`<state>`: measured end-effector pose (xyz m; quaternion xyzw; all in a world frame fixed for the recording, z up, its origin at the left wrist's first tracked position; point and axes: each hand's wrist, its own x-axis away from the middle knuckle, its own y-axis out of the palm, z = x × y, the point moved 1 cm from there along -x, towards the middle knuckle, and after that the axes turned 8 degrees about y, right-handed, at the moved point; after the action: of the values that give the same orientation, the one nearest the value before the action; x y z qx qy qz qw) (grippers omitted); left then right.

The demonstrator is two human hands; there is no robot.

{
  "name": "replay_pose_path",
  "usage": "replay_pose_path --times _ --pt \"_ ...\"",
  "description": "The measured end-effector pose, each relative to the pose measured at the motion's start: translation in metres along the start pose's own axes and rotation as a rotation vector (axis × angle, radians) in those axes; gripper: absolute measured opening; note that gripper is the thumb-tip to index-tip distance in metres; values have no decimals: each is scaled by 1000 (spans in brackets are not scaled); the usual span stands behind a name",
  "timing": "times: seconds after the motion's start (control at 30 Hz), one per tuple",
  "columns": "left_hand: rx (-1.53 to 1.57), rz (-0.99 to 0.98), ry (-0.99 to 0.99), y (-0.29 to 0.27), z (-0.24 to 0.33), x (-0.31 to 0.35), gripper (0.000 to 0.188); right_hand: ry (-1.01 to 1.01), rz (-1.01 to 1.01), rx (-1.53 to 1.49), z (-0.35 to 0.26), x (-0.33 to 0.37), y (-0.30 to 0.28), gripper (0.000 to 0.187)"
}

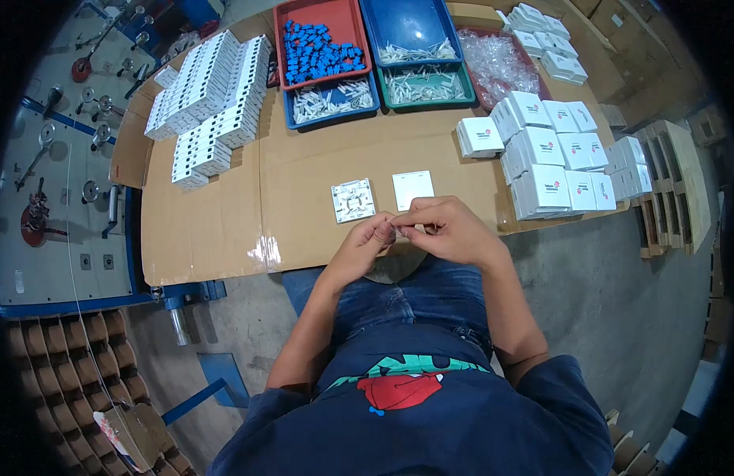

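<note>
My left hand (365, 244) and my right hand (448, 228) meet at the near edge of the cardboard-covered table, fingertips pinched together. Whatever they hold between them is small and mostly covered by the fingers; I cannot make out its kind. Just beyond my left hand lies a square white plastic base (353, 201) with moulded fittings on its upward side. A plain square white cover (413, 190) rests to its right, just past my right hand, apart from the base.
At the back stand a red tray (281, 47) of blue parts, blue and green trays (468, 97) of clear pieces, and a tray holding clear plastic bags (498, 67). White boxes (541, 190) are stacked at right; white blocks (200, 103) at left.
</note>
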<state>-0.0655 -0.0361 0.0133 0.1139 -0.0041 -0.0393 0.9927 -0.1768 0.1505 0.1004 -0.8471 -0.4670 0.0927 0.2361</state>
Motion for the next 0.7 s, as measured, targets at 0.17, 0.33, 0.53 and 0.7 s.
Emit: replay_pose_path --times 0.17,0.33,0.53,0.7 --pt "-5 -105 71 -3 13 -6 43 -57 -46 -17 -1 -5 -10 26" --pt "-21 -59 48 -12 11 -6 22 -121 -48 -11 -2 -11 -10 33" --pt "51 28 15 -12 9 0 22 -121 -52 -153 2 -19 -8 29" --pt "77 44 -27 -18 5 4 22 12 -269 -370 29 -43 -12 26"
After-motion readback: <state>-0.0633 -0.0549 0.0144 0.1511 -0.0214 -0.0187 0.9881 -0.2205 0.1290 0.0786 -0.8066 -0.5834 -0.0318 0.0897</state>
